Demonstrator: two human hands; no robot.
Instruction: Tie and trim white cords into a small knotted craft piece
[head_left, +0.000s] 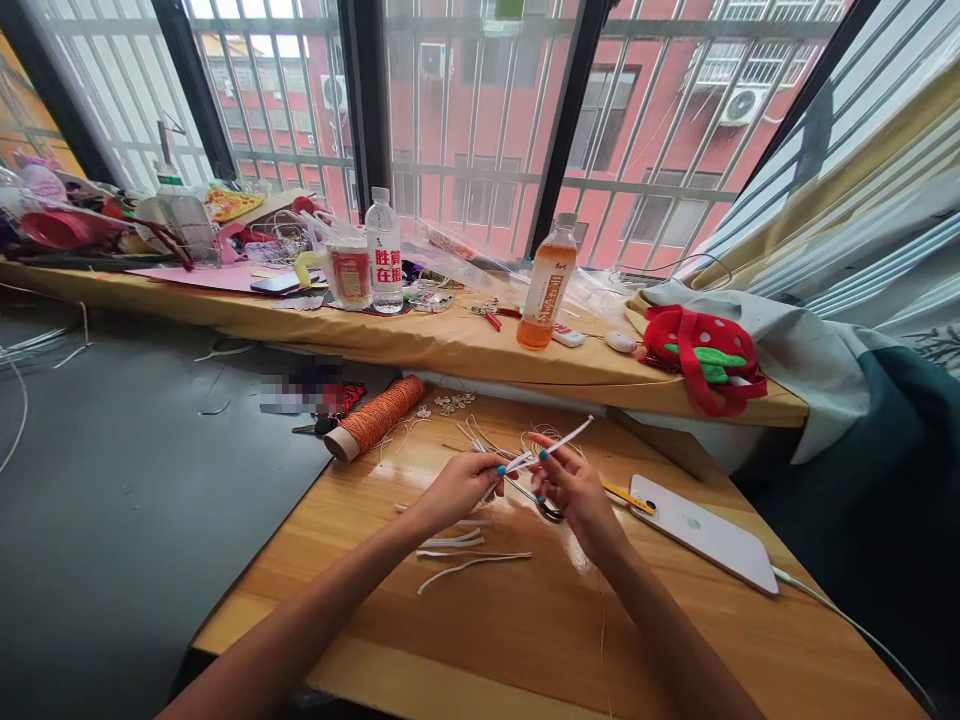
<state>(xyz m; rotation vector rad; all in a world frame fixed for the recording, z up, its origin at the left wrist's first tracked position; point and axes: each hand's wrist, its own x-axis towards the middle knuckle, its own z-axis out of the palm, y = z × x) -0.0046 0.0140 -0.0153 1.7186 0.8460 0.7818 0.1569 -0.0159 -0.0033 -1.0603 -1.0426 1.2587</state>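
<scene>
I see a thin white strip [551, 447] pinched between both hands above a wooden tabletop [525, 620], its free end slanting toward 2 o'clock. Barred windows and a cluttered sill fill the room behind. My left hand [461, 485] is closed narrow on the strip's lower end; my right hand [574, 490] grips it just beside, fingertips nearly touching. At 6 o'clock lie cut white pieces [469, 555]; at 10 o'clock an orange thread spool [375, 417]; at 3 o'clock a white tablet [701, 530].
</scene>
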